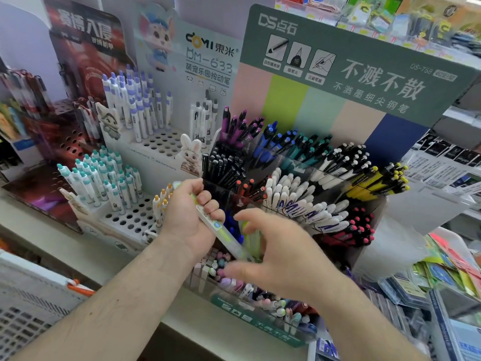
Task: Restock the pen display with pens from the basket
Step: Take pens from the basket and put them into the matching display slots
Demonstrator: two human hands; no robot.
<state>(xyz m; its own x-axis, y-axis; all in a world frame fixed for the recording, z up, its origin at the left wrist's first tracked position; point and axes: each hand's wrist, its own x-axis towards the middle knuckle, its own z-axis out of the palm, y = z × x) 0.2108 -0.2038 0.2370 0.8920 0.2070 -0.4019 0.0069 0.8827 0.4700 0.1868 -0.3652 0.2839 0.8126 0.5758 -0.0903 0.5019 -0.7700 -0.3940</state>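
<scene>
our left hand [191, 220] has its fingers clenched round a pale green pen [221, 230], slanted above the pen display [286, 162]. our right hand [270, 254] hovers beside it, blurred, fingers spread and released. behind, one card [208, 58] reads "domi dm-633"; the green board [364, 63] reads "ds". the basket [28, 308] sits lower left.

Right hand [273, 252] motion-blurred.

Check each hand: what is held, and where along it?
Left hand grips pale green pens around their upper half. Right hand is blurred, fingers spread near their lower ends; any hold cannot be told.
</scene>
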